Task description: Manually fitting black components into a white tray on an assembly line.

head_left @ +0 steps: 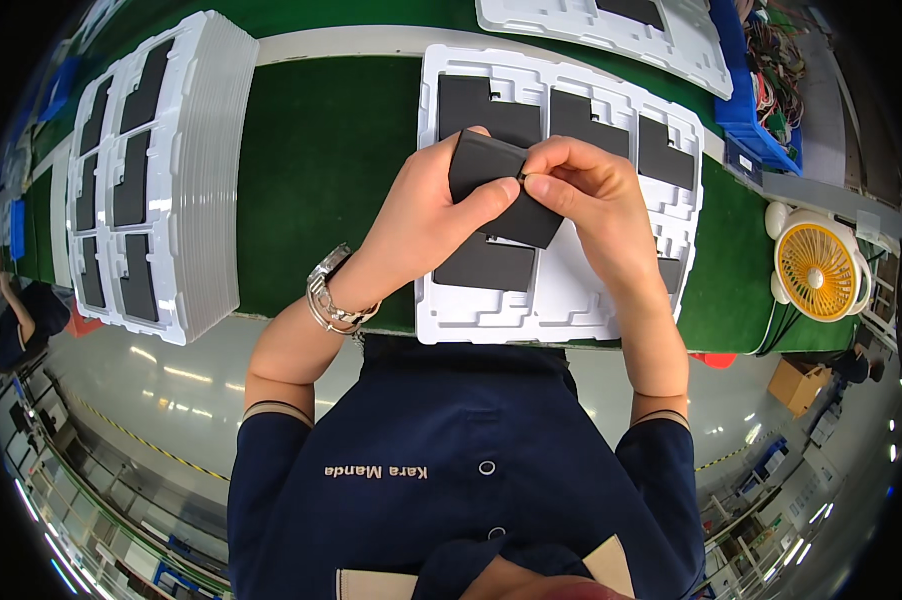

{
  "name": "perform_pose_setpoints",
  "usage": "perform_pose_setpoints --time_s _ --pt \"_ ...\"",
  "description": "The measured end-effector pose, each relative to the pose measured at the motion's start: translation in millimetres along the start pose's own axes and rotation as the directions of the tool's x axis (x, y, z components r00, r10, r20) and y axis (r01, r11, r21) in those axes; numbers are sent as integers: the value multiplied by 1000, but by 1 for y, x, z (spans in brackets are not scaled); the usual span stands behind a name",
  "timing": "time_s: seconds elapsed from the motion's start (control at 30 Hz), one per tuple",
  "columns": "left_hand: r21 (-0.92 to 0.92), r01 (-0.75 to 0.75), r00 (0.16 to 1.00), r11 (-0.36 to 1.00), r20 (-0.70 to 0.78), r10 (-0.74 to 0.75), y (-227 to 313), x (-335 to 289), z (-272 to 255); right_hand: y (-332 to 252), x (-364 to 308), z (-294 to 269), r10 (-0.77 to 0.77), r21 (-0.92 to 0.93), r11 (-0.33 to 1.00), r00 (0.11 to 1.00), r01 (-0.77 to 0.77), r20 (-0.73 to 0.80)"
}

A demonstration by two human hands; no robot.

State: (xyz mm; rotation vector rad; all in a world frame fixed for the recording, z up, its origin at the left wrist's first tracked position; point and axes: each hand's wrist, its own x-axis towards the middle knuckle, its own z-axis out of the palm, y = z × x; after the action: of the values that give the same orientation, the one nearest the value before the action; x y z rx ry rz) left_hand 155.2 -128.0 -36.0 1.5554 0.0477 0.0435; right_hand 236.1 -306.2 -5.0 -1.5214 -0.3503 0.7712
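Note:
My left hand (436, 205) grips a flat black L-shaped piece (531, 217), thumb across its face and fingers behind it. The piece is tilted above a white moulded tray (571, 322). My right hand (591, 190) is closed in a pinch at the piece's inner notch, thumb and index finger against its edge. A tiny part shows between both thumbs, too small to name. In the tray's compartments lie several similar black pieces, among them one at the upper left (516, 120), one at the right (666, 155) and one at the lower left (486, 268).
A tall stack of white trays (211, 180) stands at the left, its top tray holding black pieces. Another white tray (611, 35) lies at the back. At the right are a blue bin (746, 115) of wires and a yellow-and-white fan (816, 268). The table (321, 170) is green.

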Motion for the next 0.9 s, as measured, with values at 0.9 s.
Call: perform_pose_setpoints --time_s 0.9 --pt "-154 28 1000 988 0 -28 1 4 -1 8 -96 -55 73 -619 746 955 -244 -289"
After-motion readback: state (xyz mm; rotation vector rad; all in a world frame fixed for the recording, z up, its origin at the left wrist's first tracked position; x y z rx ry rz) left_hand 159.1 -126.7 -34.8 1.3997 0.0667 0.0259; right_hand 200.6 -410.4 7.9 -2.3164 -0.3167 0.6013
